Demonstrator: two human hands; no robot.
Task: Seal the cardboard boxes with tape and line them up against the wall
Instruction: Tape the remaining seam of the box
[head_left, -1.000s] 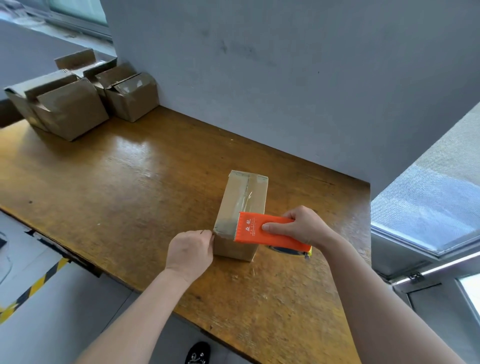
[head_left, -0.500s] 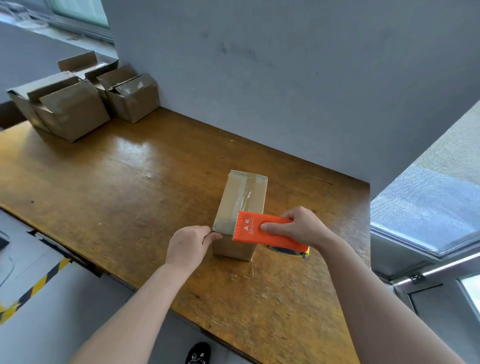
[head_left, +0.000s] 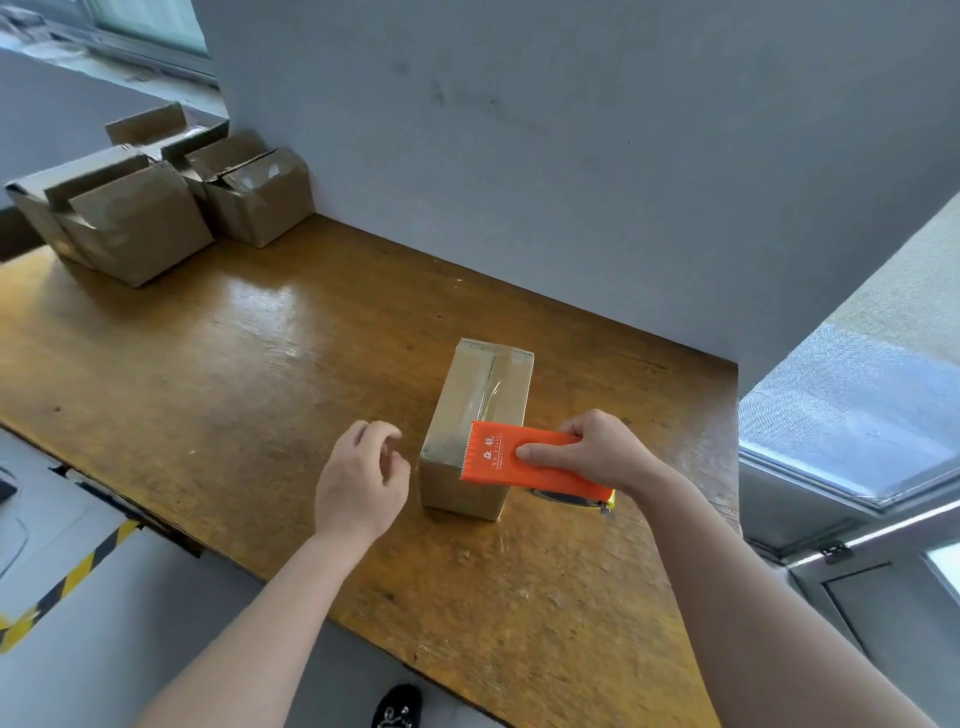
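Note:
A small cardboard box (head_left: 480, 395) lies on the wooden table (head_left: 234, 374), with clear tape running along its top seam. My right hand (head_left: 602, 452) grips an orange tape dispenser (head_left: 524, 460) whose toothed edge rests on the near end of the box top. My left hand (head_left: 361, 475) hovers just left of the box with loosely curled fingers, holding nothing and not touching it.
Several open cardboard boxes (head_left: 156, 202) with raised flaps stand at the far left by the grey wall (head_left: 519, 130). The table's near edge runs diagonally; below it are the floor with yellow-black hazard tape (head_left: 67, 587) and a dark shoe (head_left: 397, 706).
My left hand has let go of the box's near left corner and moved a little left, off the box. The right hand and dispenser have stayed at the box's near end.

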